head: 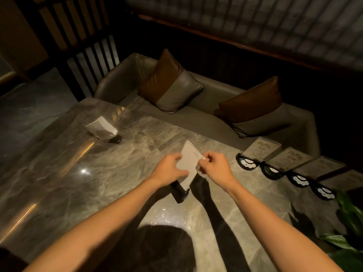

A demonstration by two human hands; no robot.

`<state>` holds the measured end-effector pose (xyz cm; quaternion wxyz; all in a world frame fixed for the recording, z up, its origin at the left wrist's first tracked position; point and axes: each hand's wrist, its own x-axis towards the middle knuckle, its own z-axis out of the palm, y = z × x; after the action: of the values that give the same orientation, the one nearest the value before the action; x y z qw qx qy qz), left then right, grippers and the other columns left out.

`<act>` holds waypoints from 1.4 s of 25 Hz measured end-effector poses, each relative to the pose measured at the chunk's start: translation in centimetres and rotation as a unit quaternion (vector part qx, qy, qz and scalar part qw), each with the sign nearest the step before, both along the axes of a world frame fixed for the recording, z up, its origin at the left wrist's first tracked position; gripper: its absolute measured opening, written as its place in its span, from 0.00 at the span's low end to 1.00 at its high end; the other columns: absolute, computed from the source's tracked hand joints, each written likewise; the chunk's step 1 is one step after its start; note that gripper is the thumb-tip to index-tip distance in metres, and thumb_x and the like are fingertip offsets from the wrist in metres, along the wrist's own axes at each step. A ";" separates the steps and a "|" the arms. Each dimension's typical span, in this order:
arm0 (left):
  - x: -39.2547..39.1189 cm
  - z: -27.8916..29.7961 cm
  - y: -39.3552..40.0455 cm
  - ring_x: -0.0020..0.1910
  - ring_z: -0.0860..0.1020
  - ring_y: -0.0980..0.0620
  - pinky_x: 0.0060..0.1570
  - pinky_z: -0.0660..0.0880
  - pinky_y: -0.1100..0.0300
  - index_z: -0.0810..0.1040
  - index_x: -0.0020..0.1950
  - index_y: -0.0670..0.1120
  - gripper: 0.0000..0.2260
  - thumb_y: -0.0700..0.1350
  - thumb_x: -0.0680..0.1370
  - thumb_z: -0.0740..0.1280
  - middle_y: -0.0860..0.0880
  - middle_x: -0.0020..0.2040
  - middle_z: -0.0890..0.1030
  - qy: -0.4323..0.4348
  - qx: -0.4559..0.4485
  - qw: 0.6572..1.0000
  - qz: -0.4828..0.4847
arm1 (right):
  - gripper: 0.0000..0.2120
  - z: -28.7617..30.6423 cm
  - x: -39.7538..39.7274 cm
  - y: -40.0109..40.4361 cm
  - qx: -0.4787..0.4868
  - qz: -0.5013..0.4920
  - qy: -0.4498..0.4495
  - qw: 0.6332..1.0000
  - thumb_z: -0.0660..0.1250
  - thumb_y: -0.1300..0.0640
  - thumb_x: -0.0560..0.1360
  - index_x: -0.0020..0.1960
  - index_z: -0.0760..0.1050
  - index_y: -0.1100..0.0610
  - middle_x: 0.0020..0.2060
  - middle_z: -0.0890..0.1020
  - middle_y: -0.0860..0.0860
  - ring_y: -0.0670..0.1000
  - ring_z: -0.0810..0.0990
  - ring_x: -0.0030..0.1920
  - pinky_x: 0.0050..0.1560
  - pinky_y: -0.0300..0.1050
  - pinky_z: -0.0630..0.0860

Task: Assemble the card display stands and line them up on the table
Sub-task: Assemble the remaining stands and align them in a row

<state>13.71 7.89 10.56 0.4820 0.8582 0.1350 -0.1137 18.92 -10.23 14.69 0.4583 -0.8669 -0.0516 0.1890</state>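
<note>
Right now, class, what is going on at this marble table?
A person is fitting a white card panel into a black base at the table's middle; the left hand and right hand grip its edges. Four finished black-based card stands line the right edge of the grey marble table. Another stand sits far left.

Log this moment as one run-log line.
step: assembling stand | left hand: holds card | right hand: pinches card edge | base: under card | finished stands: lined up right

Restaurant booth: marble table (117,173), cushioned sofa (196,114).
</note>
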 end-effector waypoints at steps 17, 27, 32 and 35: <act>19.6 -2.8 -8.6 0.62 0.80 0.50 0.59 0.79 0.53 0.80 0.64 0.45 0.16 0.36 0.76 0.71 0.49 0.62 0.83 -0.071 -0.083 0.994 -0.012 | 0.29 1.0 19.3 -11.0 -0.180 0.109 -0.191 0.959 0.70 0.56 0.78 0.76 0.64 0.52 0.71 0.75 0.55 0.55 0.75 0.69 0.66 0.58 0.75; 24.8 -8.7 -10.1 0.51 0.84 0.51 0.58 0.78 0.49 0.85 0.51 0.48 0.07 0.38 0.75 0.73 0.51 0.49 0.86 -0.045 -0.039 0.998 -0.006 | 0.04 -2.4 23.3 -11.8 -0.259 0.205 -0.198 0.923 0.66 0.57 0.80 0.50 0.79 0.55 0.47 0.85 0.55 0.57 0.82 0.47 0.45 0.51 0.77; 25.0 -10.0 -10.3 0.46 0.82 0.62 0.54 0.79 0.58 0.83 0.50 0.54 0.10 0.39 0.76 0.73 0.61 0.44 0.84 -0.030 -0.036 0.998 -0.031 | 0.05 -3.9 23.4 -12.2 -0.248 0.191 -0.171 0.934 0.66 0.57 0.81 0.52 0.80 0.55 0.45 0.85 0.52 0.53 0.82 0.46 0.43 0.46 0.75; 25.2 -10.3 -10.3 0.47 0.83 0.59 0.53 0.79 0.58 0.81 0.47 0.57 0.12 0.39 0.76 0.73 0.58 0.44 0.84 -0.025 -0.040 0.999 -0.024 | 0.06 -4.3 23.2 -12.0 -0.239 0.180 -0.152 0.942 0.66 0.56 0.81 0.55 0.81 0.54 0.48 0.86 0.51 0.52 0.82 0.47 0.43 0.45 0.77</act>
<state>38.93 -2.37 0.26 0.5162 0.8438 0.0976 -0.1093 42.12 -22.23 10.42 0.1828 -0.9457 -0.2292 0.1407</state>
